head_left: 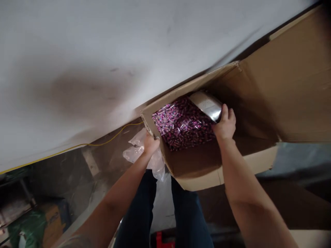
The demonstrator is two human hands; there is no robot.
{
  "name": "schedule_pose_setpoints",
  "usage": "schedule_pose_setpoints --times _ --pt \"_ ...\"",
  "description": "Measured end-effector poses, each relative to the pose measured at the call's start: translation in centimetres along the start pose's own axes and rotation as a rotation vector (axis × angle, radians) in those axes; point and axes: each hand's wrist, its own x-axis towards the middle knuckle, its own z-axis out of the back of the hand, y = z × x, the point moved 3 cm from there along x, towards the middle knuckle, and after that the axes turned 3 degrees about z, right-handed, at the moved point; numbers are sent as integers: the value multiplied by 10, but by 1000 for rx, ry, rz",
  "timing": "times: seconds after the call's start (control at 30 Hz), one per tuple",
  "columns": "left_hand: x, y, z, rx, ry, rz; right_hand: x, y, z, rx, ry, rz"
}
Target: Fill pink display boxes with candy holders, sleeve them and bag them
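Both hands in carton (207, 172): right hand (225, 124) half-hides silver scoop (207, 104); left hand (151, 144) grips rim.

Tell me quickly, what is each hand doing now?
Left hand: closed on the box edge, with a plastic bag beside it.
Right hand: closed on a silver scoop inside the box, over the pink pieces.

An open brown box (207, 165) sits tilted, flaps up, full of small pink-and-silver wrapped pieces (181, 125). A shiny silver scoop (207, 105) lies tilted on the pieces at the box's far side. A clear plastic bag (141, 151) hangs crumpled at its left corner.
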Motion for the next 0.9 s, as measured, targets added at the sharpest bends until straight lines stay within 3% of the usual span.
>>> schedule_pose_setpoints --times 0.13,0.3,0.4,0.5,0.6,0.7,0.9 --pt "2 9 -3 -72 0 -59 24 -31 3 46 157 -86" --pt "4 19 -11 -144 19 -109 7 -30 -22 118 347 -235" --pt "5 21 -16 -176 8 -119 -2 -27 -26 118 395 -235" --pt "3 23 -14 -206 10 -112 -5 -32 -15 124 440 -231" --pt "1 27 -8 -225 22 -103 -10 -36 -12 238 494 -172" --pt "-1 30 -6 -228 22 -93 -19 -28 -34 485 605 -173" --pt "2 21 -16 -194 22 -66 -17 -7 -92 667 766 -413"
